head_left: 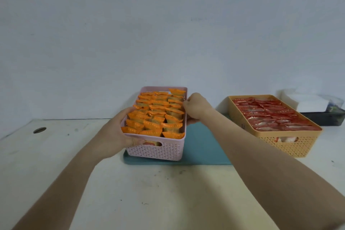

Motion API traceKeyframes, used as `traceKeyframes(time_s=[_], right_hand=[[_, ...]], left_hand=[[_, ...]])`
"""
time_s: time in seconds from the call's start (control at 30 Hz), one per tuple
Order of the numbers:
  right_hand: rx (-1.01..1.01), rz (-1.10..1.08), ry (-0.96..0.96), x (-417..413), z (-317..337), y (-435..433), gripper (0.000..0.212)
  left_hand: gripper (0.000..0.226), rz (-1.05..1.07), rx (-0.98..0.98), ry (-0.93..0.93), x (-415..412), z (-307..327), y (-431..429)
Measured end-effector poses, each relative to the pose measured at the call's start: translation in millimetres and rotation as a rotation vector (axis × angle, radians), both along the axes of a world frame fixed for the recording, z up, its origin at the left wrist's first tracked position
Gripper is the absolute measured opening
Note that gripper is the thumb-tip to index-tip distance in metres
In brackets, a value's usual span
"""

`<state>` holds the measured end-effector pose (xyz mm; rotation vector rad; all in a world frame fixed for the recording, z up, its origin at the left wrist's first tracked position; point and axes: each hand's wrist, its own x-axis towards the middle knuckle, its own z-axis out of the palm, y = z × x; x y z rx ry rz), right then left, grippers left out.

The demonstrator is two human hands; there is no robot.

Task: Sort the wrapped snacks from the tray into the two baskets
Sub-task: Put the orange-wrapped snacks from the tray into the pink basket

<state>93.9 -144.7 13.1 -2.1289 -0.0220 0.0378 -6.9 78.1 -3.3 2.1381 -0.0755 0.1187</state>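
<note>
Fingers (135, 142) of the left hand (119, 129) were curled round the near-left corner of the pink basket (158, 150), with the tips at its handle slot. The right hand (197, 107) was curled over the right rim. The basket, packed with orange snacks (158, 114), was over the teal tray (203, 147). The tan basket (291, 145) of red snacks (270, 115) stood apart to the right. Uneven grips could tilt the pink basket and spill its top packets.

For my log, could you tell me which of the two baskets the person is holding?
The pink basket of orange snacks, gripped by left hand and right hand over the teal tray; the tan basket of red packets sits untouched.
</note>
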Motion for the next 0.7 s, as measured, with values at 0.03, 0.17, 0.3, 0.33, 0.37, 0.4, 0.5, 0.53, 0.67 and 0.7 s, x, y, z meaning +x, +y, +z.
traceKeyframes(time_s=[0.03,0.17,0.3,0.33,0.37,0.4,0.5,0.53,0.67,0.7], right_hand=[[-0.013,0.001,0.009,5.6,-6.9,2.7,0.03],[-0.002,0.018,0.065,20.4,-34.3,9.8,0.035],[0.041,0.091,0.139,15.2,-47.9,8.8,0.037],[0.054,0.124,0.157,11.9,-49.1,5.7,0.038],[0.039,0.144,0.145,7.7,-48.2,0.2,0.037],[-0.008,0.146,0.081,4.5,-45.5,-5.6,0.035],[-0.227,0.047,-0.19,-8.0,-28.4,-44.2,0.037],[-0.284,0.003,-0.26,-13.1,-21.7,-59.7,0.038],[-0.538,-0.238,-0.376,-32.2,-5.9,-134.3,0.037],[-0.599,-0.297,-0.358,-34.9,-5.1,-149.8,0.037]], left_hand=[[0.103,0.007,0.012,0.011,6.9,-5.6,1.4],[0.099,0.057,0.052,0.031,24.3,-25.2,5.1],[0.09,0.083,0.141,0.019,28.4,-31.9,4.4],[0.088,0.096,0.146,0.019,28.9,-31.8,4.7],[0.088,0.118,0.183,0.022,28.4,-30.5,3.5],[0.091,0.136,0.258,0.004,28.5,-28.4,2.8],[0.091,0.197,0.564,-0.121,20.4,-21.0,-24.4],[0.082,0.186,0.577,-0.244,16.0,-19.7,-38.8],[0.033,-0.089,0.449,-0.529,-0.6,-14.6,-123.6],[0.029,-0.134,0.413,-0.46,-0.4,-16.5,-143.8]])
